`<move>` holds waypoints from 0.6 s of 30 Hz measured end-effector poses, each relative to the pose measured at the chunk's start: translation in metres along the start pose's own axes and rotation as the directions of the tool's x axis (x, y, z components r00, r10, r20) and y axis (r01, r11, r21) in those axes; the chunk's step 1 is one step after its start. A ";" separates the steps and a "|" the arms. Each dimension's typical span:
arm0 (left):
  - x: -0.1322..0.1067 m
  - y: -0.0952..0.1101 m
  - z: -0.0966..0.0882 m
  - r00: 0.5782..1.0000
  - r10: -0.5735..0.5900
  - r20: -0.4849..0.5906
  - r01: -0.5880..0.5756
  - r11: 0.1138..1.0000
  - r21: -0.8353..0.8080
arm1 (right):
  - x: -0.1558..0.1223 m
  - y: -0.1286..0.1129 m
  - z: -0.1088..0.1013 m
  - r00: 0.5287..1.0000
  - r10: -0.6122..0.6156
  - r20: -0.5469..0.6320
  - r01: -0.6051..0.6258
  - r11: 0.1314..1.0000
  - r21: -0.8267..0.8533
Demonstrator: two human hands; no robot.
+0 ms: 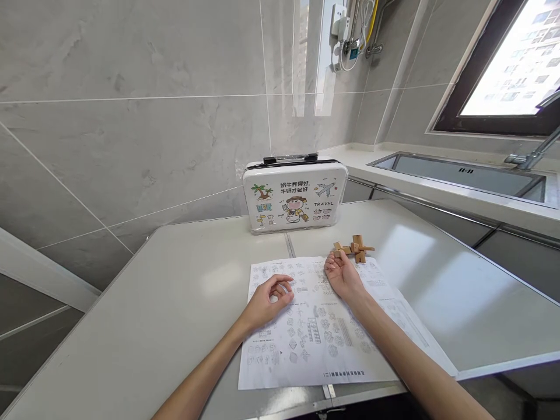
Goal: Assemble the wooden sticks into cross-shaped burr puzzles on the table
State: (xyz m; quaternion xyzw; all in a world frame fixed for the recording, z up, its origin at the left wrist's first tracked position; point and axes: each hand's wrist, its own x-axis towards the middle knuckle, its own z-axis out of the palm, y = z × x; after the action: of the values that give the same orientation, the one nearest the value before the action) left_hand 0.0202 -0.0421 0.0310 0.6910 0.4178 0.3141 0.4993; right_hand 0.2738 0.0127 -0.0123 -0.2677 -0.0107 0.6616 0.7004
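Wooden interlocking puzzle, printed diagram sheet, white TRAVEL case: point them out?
Wooden interlocking puzzle (357, 248): head view, on its right-hand block cluster.
Printed diagram sheet (315, 329): head view, on its printed middle.
White TRAVEL case (296, 198): head view, on its cartoon-printed front.

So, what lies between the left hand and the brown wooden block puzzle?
In the head view, the right hand and part of the printed white paper sheet lie there.

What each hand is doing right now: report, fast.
Left hand: loosely open over the printed sheet, nothing visible in it.
Right hand: curled, at the wooden block assembly; whether it grips it cannot be told.
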 end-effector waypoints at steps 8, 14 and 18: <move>0.001 -0.001 0.000 1.000 0.002 -0.002 -0.002 1.000 0.011 | -0.015 0.013 0.009 0.998 -0.022 0.061 0.034 0.980 -0.196; 0.001 0.003 0.002 1.000 -0.001 0.000 0.001 1.000 0.011 | -0.037 0.023 0.024 0.975 -0.086 0.203 0.197 0.751 -0.630; 0.000 0.005 0.002 1.000 -0.006 0.005 0.006 1.000 0.022 | -0.043 0.032 0.026 0.932 -0.135 0.335 0.353 0.538 -0.765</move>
State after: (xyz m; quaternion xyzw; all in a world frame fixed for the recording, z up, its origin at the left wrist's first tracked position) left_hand 0.0229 -0.0433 0.0351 0.6960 0.4221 0.3059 0.4938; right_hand 0.2290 -0.0184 0.0120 -0.4745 -0.4340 0.5032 0.5773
